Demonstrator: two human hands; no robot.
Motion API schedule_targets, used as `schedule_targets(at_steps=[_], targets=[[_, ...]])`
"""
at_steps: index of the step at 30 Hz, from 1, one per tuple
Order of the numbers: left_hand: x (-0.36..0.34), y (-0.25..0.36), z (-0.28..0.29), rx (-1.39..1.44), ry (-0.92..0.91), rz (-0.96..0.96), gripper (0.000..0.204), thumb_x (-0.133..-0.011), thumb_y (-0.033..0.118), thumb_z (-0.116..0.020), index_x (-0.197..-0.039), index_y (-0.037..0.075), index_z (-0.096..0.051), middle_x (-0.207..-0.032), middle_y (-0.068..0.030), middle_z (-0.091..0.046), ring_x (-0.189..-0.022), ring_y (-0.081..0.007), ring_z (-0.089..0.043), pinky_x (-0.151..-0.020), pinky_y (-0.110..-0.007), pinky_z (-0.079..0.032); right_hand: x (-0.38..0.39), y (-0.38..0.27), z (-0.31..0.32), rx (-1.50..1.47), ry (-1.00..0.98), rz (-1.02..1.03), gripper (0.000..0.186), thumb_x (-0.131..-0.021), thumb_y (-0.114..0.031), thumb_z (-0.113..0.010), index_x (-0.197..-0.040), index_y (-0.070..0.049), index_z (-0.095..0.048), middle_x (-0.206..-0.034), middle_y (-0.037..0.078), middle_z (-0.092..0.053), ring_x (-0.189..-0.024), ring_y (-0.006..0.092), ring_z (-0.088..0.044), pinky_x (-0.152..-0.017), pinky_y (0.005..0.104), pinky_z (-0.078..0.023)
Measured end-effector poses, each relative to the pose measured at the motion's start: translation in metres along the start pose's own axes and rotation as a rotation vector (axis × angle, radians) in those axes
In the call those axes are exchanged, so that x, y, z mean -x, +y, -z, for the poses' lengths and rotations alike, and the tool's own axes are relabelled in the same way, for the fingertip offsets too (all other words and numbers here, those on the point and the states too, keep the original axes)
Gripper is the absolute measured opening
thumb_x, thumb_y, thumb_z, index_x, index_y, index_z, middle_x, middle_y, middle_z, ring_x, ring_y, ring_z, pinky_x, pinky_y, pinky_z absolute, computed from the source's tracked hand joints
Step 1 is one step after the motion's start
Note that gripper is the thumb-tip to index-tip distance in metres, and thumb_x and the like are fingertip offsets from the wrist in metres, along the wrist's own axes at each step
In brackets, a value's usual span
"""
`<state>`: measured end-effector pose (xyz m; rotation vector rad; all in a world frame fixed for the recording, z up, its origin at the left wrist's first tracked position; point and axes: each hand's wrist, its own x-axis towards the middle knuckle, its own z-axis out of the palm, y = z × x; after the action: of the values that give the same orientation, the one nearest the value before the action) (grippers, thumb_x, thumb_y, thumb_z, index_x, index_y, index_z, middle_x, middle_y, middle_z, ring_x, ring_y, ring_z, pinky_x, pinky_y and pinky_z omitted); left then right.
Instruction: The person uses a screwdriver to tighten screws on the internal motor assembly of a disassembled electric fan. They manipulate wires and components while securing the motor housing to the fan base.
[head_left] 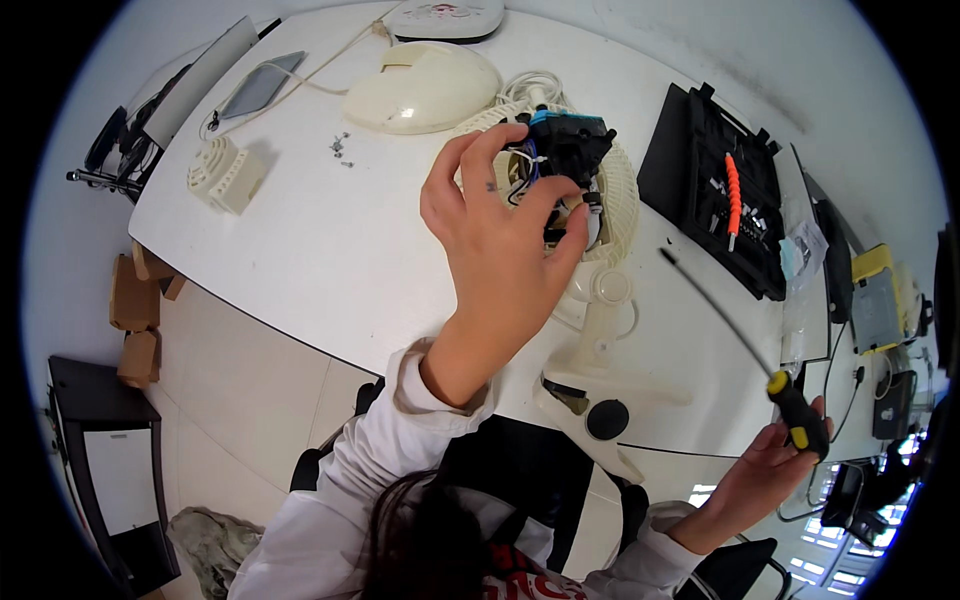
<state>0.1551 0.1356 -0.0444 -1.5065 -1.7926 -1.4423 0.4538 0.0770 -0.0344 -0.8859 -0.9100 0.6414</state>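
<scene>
My left hand reaches over the opened electric fan, its fingers curled round the edge of a black and blue motor assembly with loose wires. The hand hides part of this mechanism. Beneath it lies the fan's cream slatted grille, with the cream stand stretching toward the table's near edge. Off to the right, my right hand holds a screwdriver by its black and yellow handle. Its long dark shaft points up and left, with the tip over the table, apart from the fan.
Several small screws lie left of the fan. A cream rounded cover and a vented cream housing rest farther left. At the right, an open black tool case holds an orange twisted-shaft tool. A grey tablet-like panel lies at the far left.
</scene>
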Motion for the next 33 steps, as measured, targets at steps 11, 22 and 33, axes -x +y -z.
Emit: schedule_targets(at_steps=[11,22,33], targets=[[0.005,0.008,-0.006,0.085,-0.086,0.045,0.023,-0.063,0.017,-0.084,-0.084,0.015,-0.075,-0.148,-0.0098,-0.038,-0.131,-0.04,-0.03,-0.104,-0.053,-0.027,-0.078,0.022,-0.043,-0.265,-0.292,-0.06,0.049,-0.104,-0.03,-0.047,-0.138,0.004,-0.04,-0.14,0.024,-0.045,-0.122,0.0378,-0.057,-0.107,0.0445,-0.048],[0.007,0.006,-0.011,0.227,-0.109,0.014,0.022,-0.061,0.017,-0.085,-0.082,0.016,-0.078,-0.15,-0.0065,-0.038,-0.132,-0.0396,-0.027,-0.107,-0.053,-0.025,-0.088,0.015,-0.061,-0.086,-0.451,0.122,0.044,-0.105,-0.027,-0.042,-0.136,0.004,-0.042,-0.137,0.028,-0.048,-0.118,0.0382,-0.059,-0.102,0.042,-0.053],[0.006,0.008,-0.015,0.279,-0.125,0.005,0.023,-0.06,0.015,-0.086,-0.082,0.014,-0.078,-0.151,-0.0059,-0.037,-0.132,-0.0398,-0.026,-0.108,-0.049,-0.025,-0.098,-0.008,-0.067,0.075,-0.452,0.26,0.044,-0.105,-0.03,-0.041,-0.135,0.002,-0.042,-0.134,0.027,-0.05,-0.115,0.0427,-0.06,-0.098,0.0441,-0.055]])
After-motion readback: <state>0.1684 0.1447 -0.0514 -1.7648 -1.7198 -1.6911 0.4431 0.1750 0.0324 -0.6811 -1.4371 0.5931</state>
